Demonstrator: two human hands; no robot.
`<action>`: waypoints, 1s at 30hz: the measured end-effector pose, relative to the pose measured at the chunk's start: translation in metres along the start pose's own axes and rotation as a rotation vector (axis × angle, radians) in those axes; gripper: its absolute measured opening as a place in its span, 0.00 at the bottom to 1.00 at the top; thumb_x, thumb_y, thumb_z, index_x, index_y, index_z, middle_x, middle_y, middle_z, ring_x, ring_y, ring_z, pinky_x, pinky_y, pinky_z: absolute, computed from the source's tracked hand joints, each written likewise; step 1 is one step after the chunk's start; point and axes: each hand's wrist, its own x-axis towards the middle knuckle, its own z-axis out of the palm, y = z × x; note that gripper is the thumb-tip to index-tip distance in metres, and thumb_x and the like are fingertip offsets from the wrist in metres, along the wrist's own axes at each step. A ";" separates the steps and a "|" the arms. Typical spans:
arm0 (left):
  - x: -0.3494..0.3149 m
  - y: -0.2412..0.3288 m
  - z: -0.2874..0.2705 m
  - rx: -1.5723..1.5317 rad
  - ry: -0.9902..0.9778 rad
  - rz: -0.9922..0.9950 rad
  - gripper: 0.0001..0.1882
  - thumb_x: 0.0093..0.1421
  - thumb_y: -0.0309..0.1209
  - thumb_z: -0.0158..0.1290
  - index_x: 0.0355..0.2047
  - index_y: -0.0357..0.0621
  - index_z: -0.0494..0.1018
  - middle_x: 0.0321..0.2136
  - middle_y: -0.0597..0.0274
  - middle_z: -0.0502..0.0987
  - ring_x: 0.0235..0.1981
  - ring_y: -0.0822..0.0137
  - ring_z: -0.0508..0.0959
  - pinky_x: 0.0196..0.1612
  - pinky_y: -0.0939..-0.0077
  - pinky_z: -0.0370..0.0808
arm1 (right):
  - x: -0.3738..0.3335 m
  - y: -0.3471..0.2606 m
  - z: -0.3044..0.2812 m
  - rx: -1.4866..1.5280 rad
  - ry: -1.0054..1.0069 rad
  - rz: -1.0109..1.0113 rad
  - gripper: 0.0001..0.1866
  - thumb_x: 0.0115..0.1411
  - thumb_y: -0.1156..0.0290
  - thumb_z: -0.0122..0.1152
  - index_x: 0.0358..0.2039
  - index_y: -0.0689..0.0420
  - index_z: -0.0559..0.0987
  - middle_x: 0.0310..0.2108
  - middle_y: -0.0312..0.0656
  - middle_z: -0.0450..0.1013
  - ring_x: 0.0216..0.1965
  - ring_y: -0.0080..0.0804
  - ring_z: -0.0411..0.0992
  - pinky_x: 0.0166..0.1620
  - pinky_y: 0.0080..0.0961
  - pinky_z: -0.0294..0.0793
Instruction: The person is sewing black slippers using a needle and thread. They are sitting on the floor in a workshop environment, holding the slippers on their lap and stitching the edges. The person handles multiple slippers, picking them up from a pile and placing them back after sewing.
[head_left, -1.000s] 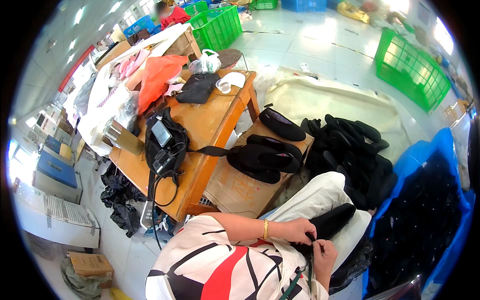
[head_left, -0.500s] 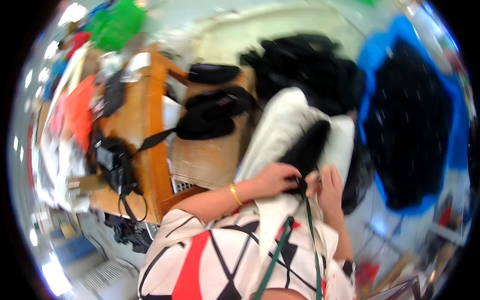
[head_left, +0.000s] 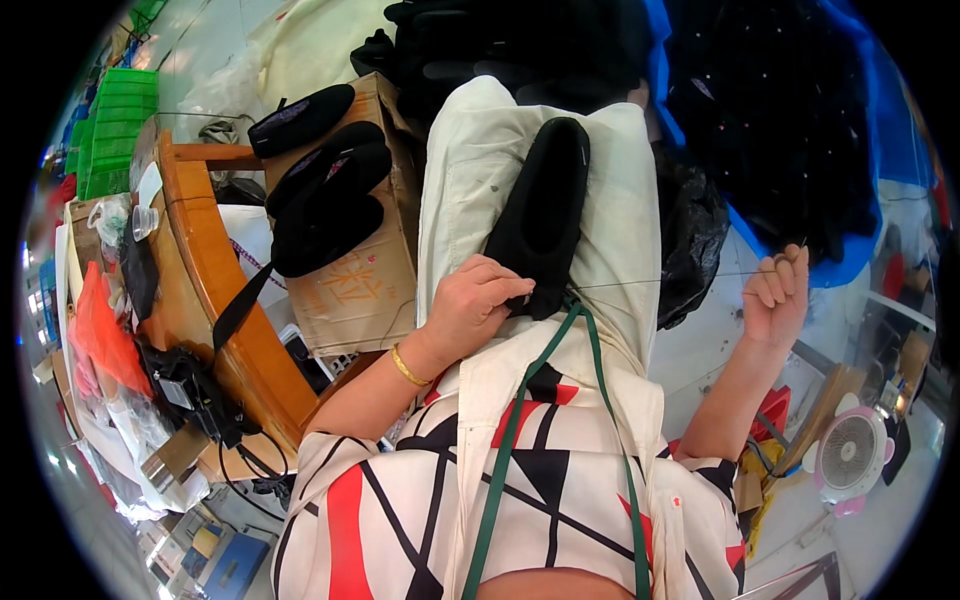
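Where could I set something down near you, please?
Floor tiles between the black plastic bag and right forearm lie bare, as does the cardboard box's near end beside black slippers. Plastic bags crowd the wooden table; a thread runs to the right hand.

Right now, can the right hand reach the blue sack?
Likely yes: the right hand appears close to the blue sack, nothing visibly between, though it holds a thread stretched from the black shoe.
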 end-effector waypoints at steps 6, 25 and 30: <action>0.005 -0.005 0.003 0.042 0.032 -0.008 0.22 0.38 0.14 0.58 0.36 0.43 0.81 0.31 0.61 0.81 0.36 0.58 0.79 0.38 0.68 0.78 | 0.014 -0.009 -0.033 -0.039 0.038 -0.201 0.10 0.71 0.67 0.50 0.41 0.62 0.74 0.17 0.32 0.62 0.18 0.18 0.58 0.22 0.14 0.63; -0.007 -0.011 0.014 0.079 0.180 0.110 0.21 0.35 0.12 0.55 0.33 0.43 0.80 0.34 0.59 0.83 0.33 0.59 0.80 0.37 0.70 0.78 | -0.030 0.162 0.052 -1.604 -0.697 0.116 0.08 0.61 0.75 0.58 0.41 0.59 0.80 0.23 0.44 0.74 0.19 0.29 0.69 0.26 0.23 0.70; -0.005 -0.011 0.014 0.077 0.187 0.114 0.21 0.35 0.13 0.56 0.33 0.43 0.80 0.34 0.60 0.83 0.32 0.59 0.80 0.36 0.70 0.79 | -0.029 0.161 0.053 -1.610 -0.714 0.129 0.08 0.61 0.75 0.58 0.41 0.60 0.80 0.23 0.45 0.74 0.19 0.30 0.70 0.27 0.24 0.70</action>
